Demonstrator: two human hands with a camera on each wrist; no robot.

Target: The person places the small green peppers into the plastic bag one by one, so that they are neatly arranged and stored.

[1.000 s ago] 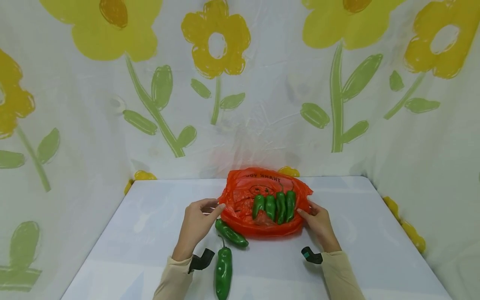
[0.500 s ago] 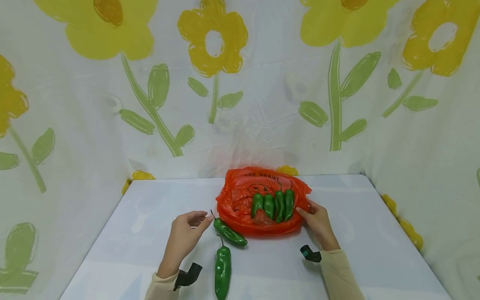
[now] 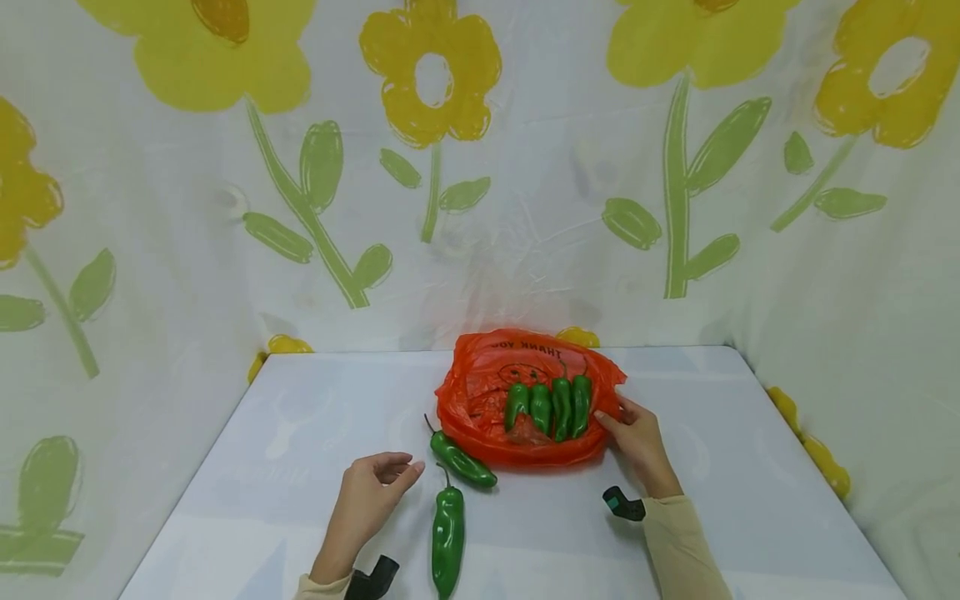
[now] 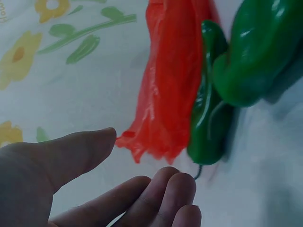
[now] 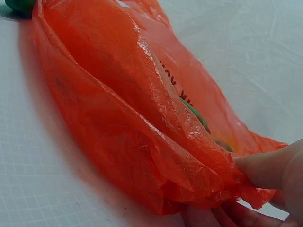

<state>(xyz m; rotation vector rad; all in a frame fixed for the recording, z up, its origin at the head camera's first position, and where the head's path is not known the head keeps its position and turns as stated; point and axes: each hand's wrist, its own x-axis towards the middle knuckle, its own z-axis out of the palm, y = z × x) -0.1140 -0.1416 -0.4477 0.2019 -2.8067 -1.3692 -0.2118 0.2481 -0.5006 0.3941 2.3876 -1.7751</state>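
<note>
A thin red plastic bag (image 3: 517, 454) with dark lettering lies with its mouth towards me. Inside it, several green peppers (image 3: 541, 408) rest side by side. My right hand (image 3: 641, 442) grips the bag's right edge; in the right wrist view the thumb (image 5: 265, 168) lies over the bunched plastic, other fingers underneath. My left hand (image 3: 367, 496) is held over the table with relaxed fingers and nothing in them. Just right of it are two loose long green peppers: one (image 3: 463, 462) slants along the bag's front left, the other (image 3: 447, 537) points towards me, stem away.
The white table (image 3: 555, 542) reaches back to a white curtain (image 3: 547, 183) printed with yellow flowers. Small black wrist cameras sit at both cuffs, the right one (image 3: 624, 505) above the table.
My left hand has let go of the bag's left edge and drawn back left and towards me, beside the loose peppers. The right hand keeps its hold on the bag.
</note>
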